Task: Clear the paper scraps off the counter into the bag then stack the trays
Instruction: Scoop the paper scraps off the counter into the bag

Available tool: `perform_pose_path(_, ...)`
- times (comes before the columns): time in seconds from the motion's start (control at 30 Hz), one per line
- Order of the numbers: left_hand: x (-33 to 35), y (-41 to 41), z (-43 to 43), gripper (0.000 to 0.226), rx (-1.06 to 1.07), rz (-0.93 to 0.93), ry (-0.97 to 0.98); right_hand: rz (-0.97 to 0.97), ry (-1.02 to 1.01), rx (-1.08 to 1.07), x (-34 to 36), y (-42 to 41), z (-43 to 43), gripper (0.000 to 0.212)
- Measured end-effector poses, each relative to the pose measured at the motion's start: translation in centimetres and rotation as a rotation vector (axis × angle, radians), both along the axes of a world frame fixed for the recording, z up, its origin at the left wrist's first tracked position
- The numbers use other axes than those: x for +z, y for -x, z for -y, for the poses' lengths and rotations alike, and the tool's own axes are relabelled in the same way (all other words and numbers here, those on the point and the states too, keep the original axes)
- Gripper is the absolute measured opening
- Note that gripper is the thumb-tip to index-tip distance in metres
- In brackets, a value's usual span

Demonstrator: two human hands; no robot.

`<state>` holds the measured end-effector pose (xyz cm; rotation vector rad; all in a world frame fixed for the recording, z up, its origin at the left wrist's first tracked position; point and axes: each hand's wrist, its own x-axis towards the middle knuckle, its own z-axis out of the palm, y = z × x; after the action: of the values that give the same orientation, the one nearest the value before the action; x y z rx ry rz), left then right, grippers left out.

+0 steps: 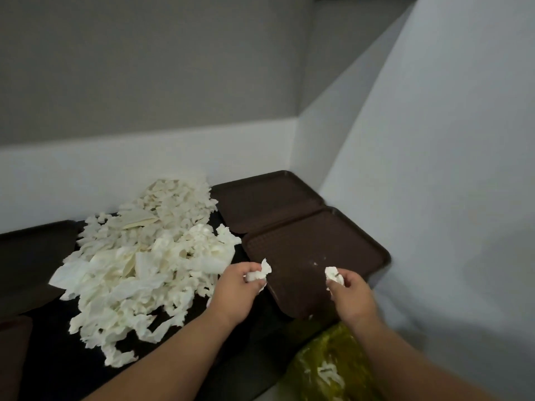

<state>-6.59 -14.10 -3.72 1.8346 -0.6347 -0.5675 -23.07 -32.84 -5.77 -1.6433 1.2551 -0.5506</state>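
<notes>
Dark counter (pixel 58 363) in a grey corner, heaped with paper scraps (pixel 144 256).
Left hand (pixel 237 287) and right hand (pixel 348 296) each pinch 1 wad over the near tray (pixel 315 250); 2 brown trays clear, others cut off; yellow-green bag (pixel 327 369) partly hidden below.

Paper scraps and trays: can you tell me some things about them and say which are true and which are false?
1. Both hands hold paper. True: the left hand and the right hand each have a white wad in their grip.
2. The counter is already cleared. False: a big pile of scraps lies on it.
3. The near tray is blue. False: it is brown.
4. The bag is green with some paper inside. True.
5. The far tray is heaped with scraps. False: the part that shows looks bare.
</notes>
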Motion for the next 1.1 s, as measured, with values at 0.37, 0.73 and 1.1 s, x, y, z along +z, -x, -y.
perform_pose_path(0.37,-2.3,10.5,12.8,0.025,-0.26,-0.191,-0.122,0.028,-0.242,-0.21,-4.1,12.5,8.7,0.003)
perform_pose_path(0.73,-7.9,15.9,21.8,0.033,-0.257,-0.324,-0.388,0.065,-0.571,-0.238,-8.5,15.9,13.3,0.019)
perform_pose_path(1.1,-9.8,16.7,23.7,0.041,-0.285,-0.467,-0.418,-0.032,-0.564,-0.193,-8.9,17.3,15.7,0.03)
